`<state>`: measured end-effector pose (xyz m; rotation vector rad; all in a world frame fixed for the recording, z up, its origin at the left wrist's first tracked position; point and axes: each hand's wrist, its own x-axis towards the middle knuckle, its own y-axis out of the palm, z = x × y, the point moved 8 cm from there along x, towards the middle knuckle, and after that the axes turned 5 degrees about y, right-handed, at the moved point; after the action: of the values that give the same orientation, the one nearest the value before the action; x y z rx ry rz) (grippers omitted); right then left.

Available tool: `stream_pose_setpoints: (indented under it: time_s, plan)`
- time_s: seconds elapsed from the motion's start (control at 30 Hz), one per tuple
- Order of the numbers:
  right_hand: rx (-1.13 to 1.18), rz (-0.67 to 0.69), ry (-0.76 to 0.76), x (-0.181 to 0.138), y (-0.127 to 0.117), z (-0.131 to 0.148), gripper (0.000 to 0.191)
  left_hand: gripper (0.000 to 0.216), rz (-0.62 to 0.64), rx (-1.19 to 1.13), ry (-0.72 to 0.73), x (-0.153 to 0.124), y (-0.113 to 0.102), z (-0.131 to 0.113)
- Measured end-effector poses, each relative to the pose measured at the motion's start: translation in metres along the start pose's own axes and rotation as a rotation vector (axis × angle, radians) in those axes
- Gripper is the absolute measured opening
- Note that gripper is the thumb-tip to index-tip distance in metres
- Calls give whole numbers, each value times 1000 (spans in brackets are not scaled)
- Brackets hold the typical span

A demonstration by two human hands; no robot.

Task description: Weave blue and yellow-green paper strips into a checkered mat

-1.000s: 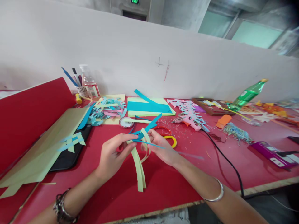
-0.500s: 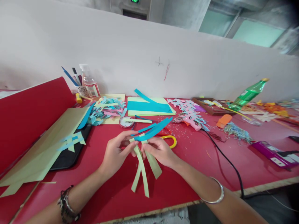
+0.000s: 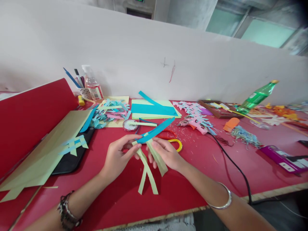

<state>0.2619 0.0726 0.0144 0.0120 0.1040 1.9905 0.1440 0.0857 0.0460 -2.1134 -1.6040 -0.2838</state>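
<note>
My left hand and my right hand meet over the red table, both pinched on a bundle of paper strips. Blue strips stick up and to the right from the pinch. Pale green strips hang down toward me, and one lies across my right fingers. Scissors with a yellow and red handle lie just behind my right hand.
A tape roll, loose blue and pink cuttings and a green and blue sheet stack lie behind. A pink glue gun trails a black cord to the front edge. Green bottle, purple stapler, phone under green paper.
The spread blue strips have been gathered into one bundle pointing up and right. The green strips have swung down and fanned out below my hands.
</note>
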Motion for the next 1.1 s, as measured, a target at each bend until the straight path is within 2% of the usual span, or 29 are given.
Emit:
stream_pose_setpoints:
  time_s: [0.4, 0.8, 1.1]
  plan:
    - [-143, -173, -70, -1, -11, 4, 23, 21, 21, -59, -56, 0, 5, 4]
    - [-406, -125, -114, -4, -6, 11, 25, 25, 35, -101, -77, 0, 6, 5]
    - [-316, -73, -106, -5, -6, 11, 30, 32, 86, -126, -76, 0, 11, 9]
